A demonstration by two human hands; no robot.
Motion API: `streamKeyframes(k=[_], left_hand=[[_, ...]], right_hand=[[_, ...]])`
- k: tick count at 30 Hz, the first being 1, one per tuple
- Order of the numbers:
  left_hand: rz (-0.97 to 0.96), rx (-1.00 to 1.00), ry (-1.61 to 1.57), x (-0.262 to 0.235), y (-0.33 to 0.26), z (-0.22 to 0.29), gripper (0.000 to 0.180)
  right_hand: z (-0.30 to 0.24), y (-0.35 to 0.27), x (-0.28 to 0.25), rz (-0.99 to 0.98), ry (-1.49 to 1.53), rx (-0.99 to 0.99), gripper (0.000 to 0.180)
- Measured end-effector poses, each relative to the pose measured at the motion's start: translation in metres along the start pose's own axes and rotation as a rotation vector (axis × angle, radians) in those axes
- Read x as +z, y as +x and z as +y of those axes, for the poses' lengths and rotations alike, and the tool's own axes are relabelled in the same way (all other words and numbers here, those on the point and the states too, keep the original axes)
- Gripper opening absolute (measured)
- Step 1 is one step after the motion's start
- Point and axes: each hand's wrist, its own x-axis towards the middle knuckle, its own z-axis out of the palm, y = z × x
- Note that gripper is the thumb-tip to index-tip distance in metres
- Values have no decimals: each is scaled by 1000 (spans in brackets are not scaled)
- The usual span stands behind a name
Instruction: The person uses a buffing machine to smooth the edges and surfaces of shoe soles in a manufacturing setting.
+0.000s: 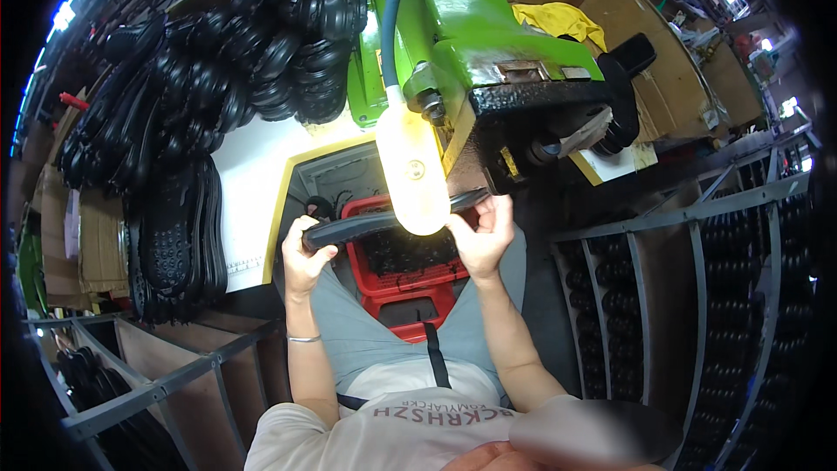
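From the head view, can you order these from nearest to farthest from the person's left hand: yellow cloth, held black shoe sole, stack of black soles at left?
1. Black shoe sole: its left end gripped by the left hand.
2. Stack of black soles: off to the hand's left.
3. Yellow cloth: toward the upper right.

Both hands (305, 262) (479, 242) apart, gripping; forearms (311, 366) (513, 336) reaching forward.

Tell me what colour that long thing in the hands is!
The long thing is black, best seen in the head view.
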Motion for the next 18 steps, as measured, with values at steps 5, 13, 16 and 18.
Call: streamKeyframes(k=[5, 13, 16, 18], left_hand=[[-253, -7, 870, 30, 13, 3, 38], [24, 158, 264, 135, 22, -4, 25], [22, 54, 12, 148, 18, -21, 34], [30, 78, -99, 158, 9, -33, 37]], right_hand=[[-4, -2, 10, 12, -366, -408, 66], [24, -10, -6, 82, -216, -185, 60], [61, -35, -19, 66, 377, 332, 61], [86, -55, -25, 26, 394, 641, 64]])
